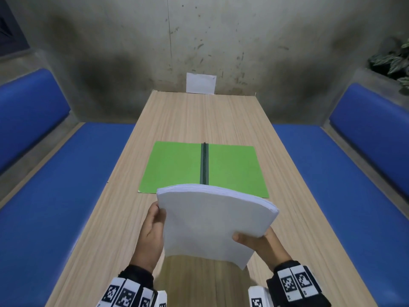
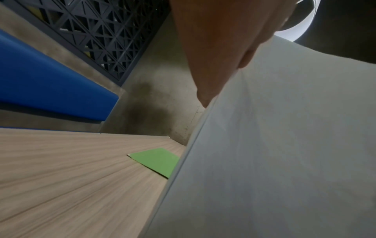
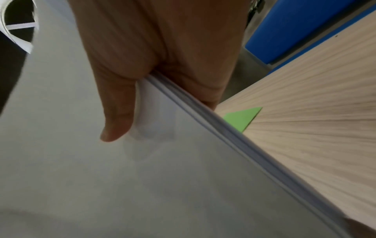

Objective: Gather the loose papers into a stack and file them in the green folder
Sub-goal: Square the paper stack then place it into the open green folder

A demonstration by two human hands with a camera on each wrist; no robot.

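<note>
A thick stack of white papers (image 1: pixel 212 220) is held in the air above the near part of the wooden table (image 1: pixel 199 120), its far edge bowed upward. My left hand (image 1: pixel 152 227) grips the stack's left edge. My right hand (image 1: pixel 259 240) pinches the right edge, thumb on top and fingers beneath, as the right wrist view shows at the stack (image 3: pixel 183 177) and right hand (image 3: pixel 142 72). The green folder (image 1: pixel 174 167) lies open and flat just beyond the stack, its dark spine (image 1: pixel 204 162) down the middle. The stack (image 2: pixel 284 145) fills the left wrist view beside the left hand (image 2: pixel 219 48).
One white sheet (image 1: pixel 200 83) leans against the concrete wall at the table's far end. Blue cushioned benches (image 1: pixel 66 185) run along both sides of the table. A potted plant (image 1: pixel 394 60) stands at the far right.
</note>
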